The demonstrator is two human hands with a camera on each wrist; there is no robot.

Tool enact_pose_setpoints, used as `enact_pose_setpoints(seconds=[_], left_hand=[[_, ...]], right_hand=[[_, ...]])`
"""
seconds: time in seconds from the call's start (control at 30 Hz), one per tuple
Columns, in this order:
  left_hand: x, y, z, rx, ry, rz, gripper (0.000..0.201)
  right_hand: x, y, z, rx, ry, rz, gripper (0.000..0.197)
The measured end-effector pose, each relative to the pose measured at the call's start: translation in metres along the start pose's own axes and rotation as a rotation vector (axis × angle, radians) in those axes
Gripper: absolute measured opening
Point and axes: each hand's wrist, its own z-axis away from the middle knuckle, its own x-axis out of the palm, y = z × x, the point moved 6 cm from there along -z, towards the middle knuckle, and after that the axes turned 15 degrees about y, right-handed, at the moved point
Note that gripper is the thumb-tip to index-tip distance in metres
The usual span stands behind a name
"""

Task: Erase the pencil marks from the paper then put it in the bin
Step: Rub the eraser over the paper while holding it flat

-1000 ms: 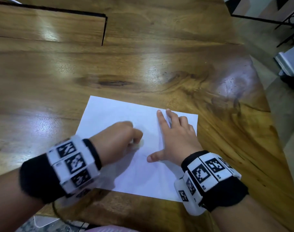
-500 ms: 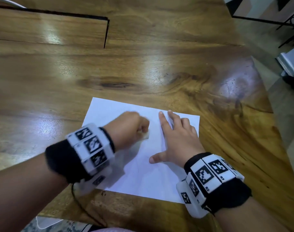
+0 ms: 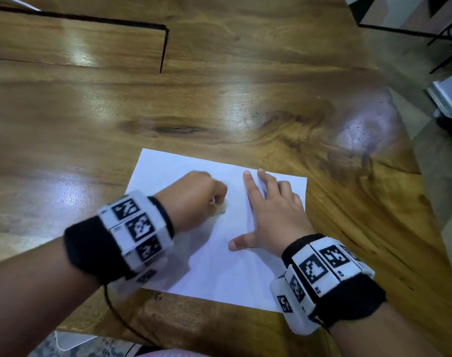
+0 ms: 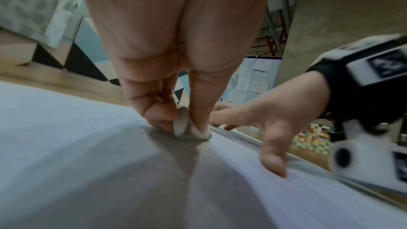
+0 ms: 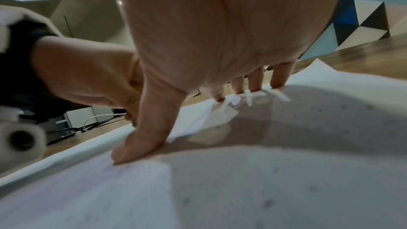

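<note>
Fingers of the left hand [image 3: 194, 199] pinch an eraser [image 4: 187, 128] against unlabelled paper [image 3: 219, 274]; right hand [image 3: 274, 217] lies flat.

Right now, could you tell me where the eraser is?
The eraser is pinched in the left hand, pressed on the paper just left of the right hand.

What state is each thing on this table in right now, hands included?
paper: flat on the wooden table, faint pencil marks remain
eraser: pinched in fingertips, pressed onto the paper
left hand: curled, grips the eraser
right hand: fingers spread, presses the paper down
</note>
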Motion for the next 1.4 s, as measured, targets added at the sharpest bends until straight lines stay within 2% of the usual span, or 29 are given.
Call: enact_pose_setpoints(seconds=[0.07, 0.2, 0.33, 0.43, 0.53, 0.6, 0.67, 0.77, 0.83, 0.9, 0.97, 1.03, 1.1, 1.23, 1.27, 1.4], left_hand=[[0.000, -0.003, 0.004, -0.012, 0.005, 0.007, 0.012], [-0.007, -0.003, -0.033, -0.085, 0.106, 0.019, 0.009], [-0.004, -0.005, -0.042, -0.093, 0.103, -0.017, 0.007], [-0.004, -0.004, -0.012, -0.047, 0.037, -0.018, 0.009], [0.001, -0.001, 0.018, 0.050, -0.115, -0.046, 0.008], [0.001, 0.002, 0.017, 0.063, -0.182, -0.051, 0.006], [-0.003, 0.006, -0.005, 0.038, -0.135, -0.047, 0.008], [-0.008, 0.014, -0.045, -0.023, 0.036, -0.031, 0.010], [-0.005, 0.018, -0.049, -0.012, 0.081, -0.008, 0.007], [0.000, 0.019, -0.028, 0.053, 0.033, 0.029, 0.006], [0.009, 0.017, 0.002, 0.134, -0.110, 0.026, 0.010], [0.015, 0.013, 0.017, 0.140, -0.218, 0.019, 0.011], [0.012, 0.013, 0.004, 0.132, -0.199, -0.014, 0.005], [0.001, 0.009, -0.033, 0.046, 0.045, -0.039, 0.007], [0.001, 0.009, -0.030, 0.041, 0.045, -0.048, 0.006], [0.008, 0.012, 0.012, 0.108, -0.115, -0.055, 0.007]], right_hand=[[0.000, 0.000, 0.000, -0.004, 0.002, -0.002, 0.131], [-0.001, 0.000, 0.001, -0.010, 0.009, 0.006, 0.131], [-0.002, 0.000, 0.000, -0.002, 0.006, -0.005, 0.131], [-0.001, 0.000, 0.000, 0.001, 0.012, -0.018, 0.132], [0.000, 0.000, 0.000, -0.004, 0.019, -0.020, 0.132], [0.000, 0.000, 0.000, -0.006, 0.021, -0.019, 0.132], [-0.001, 0.000, 0.000, -0.009, 0.021, -0.018, 0.132], [-0.001, 0.000, -0.001, -0.014, 0.026, -0.014, 0.132], [-0.002, 0.000, 0.000, -0.011, 0.026, -0.018, 0.132], [-0.002, 0.000, 0.000, -0.002, 0.027, -0.031, 0.133], [-0.002, 0.000, 0.000, 0.010, 0.038, -0.045, 0.137], [-0.002, 0.000, 0.000, 0.022, 0.041, -0.059, 0.139], [-0.003, 0.000, 0.000, 0.023, 0.040, -0.058, 0.140], [-0.003, -0.001, 0.000, 0.020, 0.043, -0.053, 0.139], [-0.003, -0.001, 0.000, 0.020, 0.042, -0.055, 0.139], [-0.003, 0.000, 0.001, 0.023, 0.043, -0.070, 0.139]])
